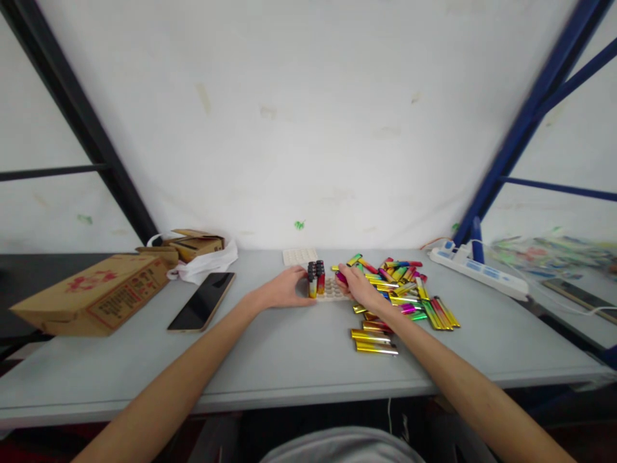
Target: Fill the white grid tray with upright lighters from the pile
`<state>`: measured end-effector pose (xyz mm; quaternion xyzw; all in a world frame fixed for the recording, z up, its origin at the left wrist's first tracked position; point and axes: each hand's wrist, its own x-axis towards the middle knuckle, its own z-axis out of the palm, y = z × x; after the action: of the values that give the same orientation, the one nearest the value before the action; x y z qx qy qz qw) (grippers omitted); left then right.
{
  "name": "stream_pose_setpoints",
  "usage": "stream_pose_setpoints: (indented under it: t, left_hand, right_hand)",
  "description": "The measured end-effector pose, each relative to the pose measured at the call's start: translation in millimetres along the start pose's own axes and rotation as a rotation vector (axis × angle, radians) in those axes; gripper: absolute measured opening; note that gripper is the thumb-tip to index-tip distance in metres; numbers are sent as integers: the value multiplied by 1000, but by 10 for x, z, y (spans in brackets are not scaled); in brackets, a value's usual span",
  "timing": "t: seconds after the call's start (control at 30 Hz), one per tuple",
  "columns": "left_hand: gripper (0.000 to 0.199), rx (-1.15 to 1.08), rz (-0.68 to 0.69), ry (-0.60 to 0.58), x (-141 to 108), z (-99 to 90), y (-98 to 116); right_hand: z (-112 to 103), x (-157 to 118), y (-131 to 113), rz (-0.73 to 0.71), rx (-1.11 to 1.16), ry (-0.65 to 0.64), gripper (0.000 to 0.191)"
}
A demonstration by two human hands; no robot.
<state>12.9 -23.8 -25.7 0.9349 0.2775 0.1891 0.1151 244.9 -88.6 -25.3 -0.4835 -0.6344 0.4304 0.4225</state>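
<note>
A pale tray with round holes [330,292] lies at the middle of the table. Several lighters with black tops [317,278] stand upright in its left part. My left hand [290,287] is at the tray's left end, thumb and fingers spread around the standing lighters. Over the tray's right part, my right hand [355,283] is closed on a purple-red lighter [342,278]. To the right lies a loose pile of shiny lighters [400,283] in yellow, red, green and pink, partly hidden by my right hand and forearm.
Behind the tray lies a second pale tray [299,257]. On the left are a phone [202,302], a cardboard box [99,292] and a white bag [207,264] with an open carton. A white power strip [479,273] lies at the right, near a blue metal frame [520,132].
</note>
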Motion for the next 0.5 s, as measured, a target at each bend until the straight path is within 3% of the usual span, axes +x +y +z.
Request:
stream_pose_setpoints:
  t: [0.3,0.5]
  left_hand:
    - [58,-14,3,11,-2,15,-27]
    - [59,-16,2,1,0,16,-28]
  right_hand:
    - [-39,38,51,62,0,37,57]
    - [-36,29,57,-7,-101,64,58]
